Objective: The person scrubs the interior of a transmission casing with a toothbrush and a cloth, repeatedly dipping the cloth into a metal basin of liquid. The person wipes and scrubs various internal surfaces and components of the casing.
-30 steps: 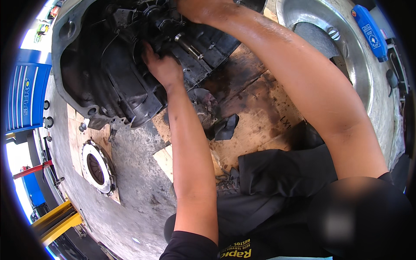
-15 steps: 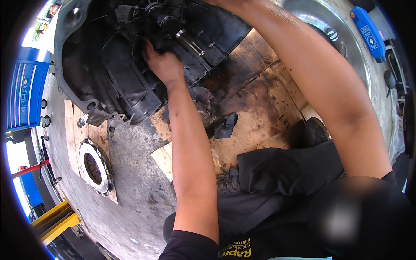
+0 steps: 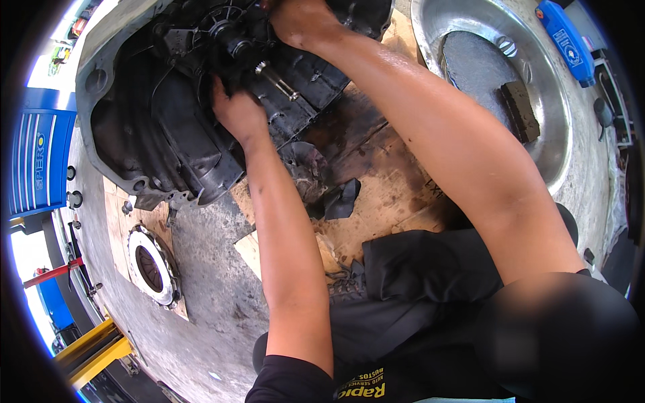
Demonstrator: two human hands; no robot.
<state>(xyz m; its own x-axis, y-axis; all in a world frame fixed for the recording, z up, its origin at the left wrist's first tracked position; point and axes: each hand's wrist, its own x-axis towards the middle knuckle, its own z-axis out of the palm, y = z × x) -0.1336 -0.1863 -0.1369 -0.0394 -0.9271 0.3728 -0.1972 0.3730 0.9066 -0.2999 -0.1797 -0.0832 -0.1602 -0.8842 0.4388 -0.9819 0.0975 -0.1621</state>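
1. Dark housing (image 3: 185,124): upper left, hollow exposed.
2. Left hand (image 3: 240,113): inside housing; fingertips hidden, grip cannot be told.
3. Bright shaft (image 3: 279,81): just right of left hand, the nearer; axis slopes down-right.
4. Right hand (image 3: 304,24): beyond shaft; fingers obscured, grip likewise unclear.

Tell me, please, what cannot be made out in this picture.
In the head view:
- dark metal housing: far end, cut off by the top edge
- right hand: fingertips, lost at the top edge
- left hand: most fingertips, lost among the dark parts
- metal basin: near-left rim, behind the right forearm
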